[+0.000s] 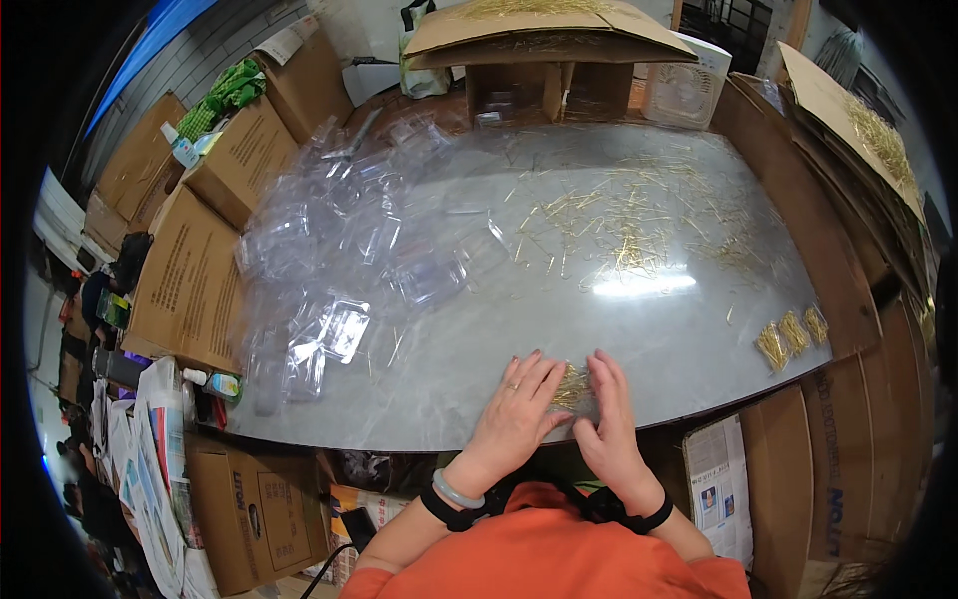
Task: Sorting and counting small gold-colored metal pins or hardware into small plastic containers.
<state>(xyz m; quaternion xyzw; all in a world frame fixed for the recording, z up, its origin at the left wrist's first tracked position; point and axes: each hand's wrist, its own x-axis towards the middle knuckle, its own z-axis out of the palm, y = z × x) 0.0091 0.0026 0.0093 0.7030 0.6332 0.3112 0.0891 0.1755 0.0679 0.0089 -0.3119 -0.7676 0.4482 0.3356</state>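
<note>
Near the table's front edge, a small clear plastic box (572, 387) with thin gold metal pins lies between my two hands. My left hand (511, 411) grips its left side, fingers together and thumb at the near end. Along its right side, my right hand (611, 431) presses with its fingers and thumb. The hands partly hide the box, and I cannot tell if its lid is closed. Farther off on the right half of the table, loose gold pins (631, 245) lie scattered, thickest around the middle of the spread.
Clear plastic boxes (299, 235) are heaped on the table's left half. Three filled packs of gold pins (793, 337) sit at the right edge. Cardboard boxes (190, 280) border the left. A wooden board (798, 205) edges the right, and a cardboard stand (554, 45) the back.
</note>
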